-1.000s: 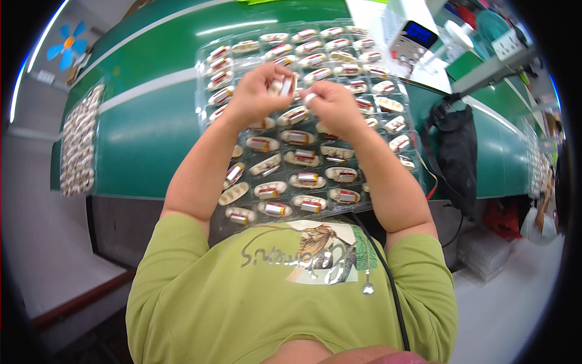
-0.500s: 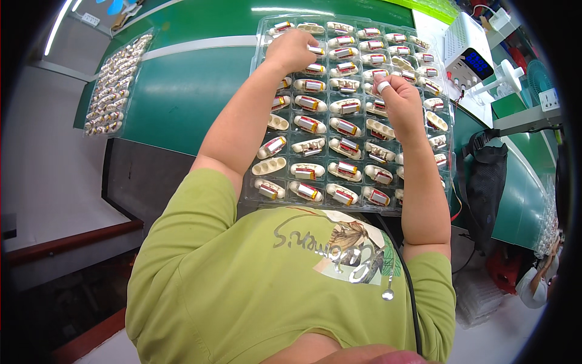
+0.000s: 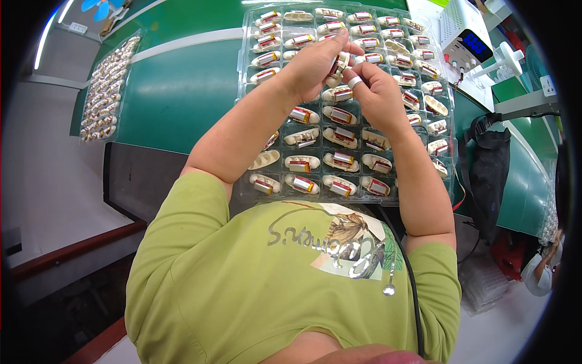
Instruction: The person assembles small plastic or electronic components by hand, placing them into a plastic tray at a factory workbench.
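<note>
A person in a green shirt (image 3: pixel 212 285) works bare-handed on a small cream shell (image 3: pixel 341 62), apparently at the step of adjusting its fittings by finger. The right hand (image 3: pixel 382 97), a white band (image 3: pixel 355 82) on one digit, brings narrowed fingertips to the shell, though whether they pinch it cannot be told; the left hand (image 3: pixel 312 70) curls around it. The shell sits between the hands, over a clear tray (image 3: pixel 244 54) of similar pieces; the next move seems to call for a steady left hold and a light right touch. Farther off, a white box (image 3: pixel 458 30) shows a blue display.
</note>
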Tool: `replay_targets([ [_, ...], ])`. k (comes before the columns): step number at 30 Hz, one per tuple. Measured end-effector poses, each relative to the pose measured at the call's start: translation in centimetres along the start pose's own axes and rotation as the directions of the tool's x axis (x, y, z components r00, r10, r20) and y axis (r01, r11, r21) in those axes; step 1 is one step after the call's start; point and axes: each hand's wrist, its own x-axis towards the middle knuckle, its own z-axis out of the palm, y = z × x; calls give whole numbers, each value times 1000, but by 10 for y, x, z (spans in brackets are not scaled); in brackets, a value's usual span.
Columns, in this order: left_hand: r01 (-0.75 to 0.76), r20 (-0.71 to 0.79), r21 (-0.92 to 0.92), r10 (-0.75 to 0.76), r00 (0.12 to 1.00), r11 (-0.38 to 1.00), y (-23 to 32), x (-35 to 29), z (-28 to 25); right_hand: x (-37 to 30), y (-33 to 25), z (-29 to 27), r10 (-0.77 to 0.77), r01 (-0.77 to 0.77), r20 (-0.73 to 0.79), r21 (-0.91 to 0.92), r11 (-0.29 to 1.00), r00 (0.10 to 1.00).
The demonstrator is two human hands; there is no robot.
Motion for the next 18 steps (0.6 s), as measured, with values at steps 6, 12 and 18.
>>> replay_targets([
  [6,-48,-53,154,57,997,987,-7,4,3,2,-4,-3,30,-28,22,-116,993,999],
  [12,-354,123,698,383,915,622,-30,10,6,0,1,0,-26,28,24,-125,992,999],
  [18,-540,203,668,573,794,512,-27,54,-24,5,2,-5,67,-80,-78,-176,981,995],
])
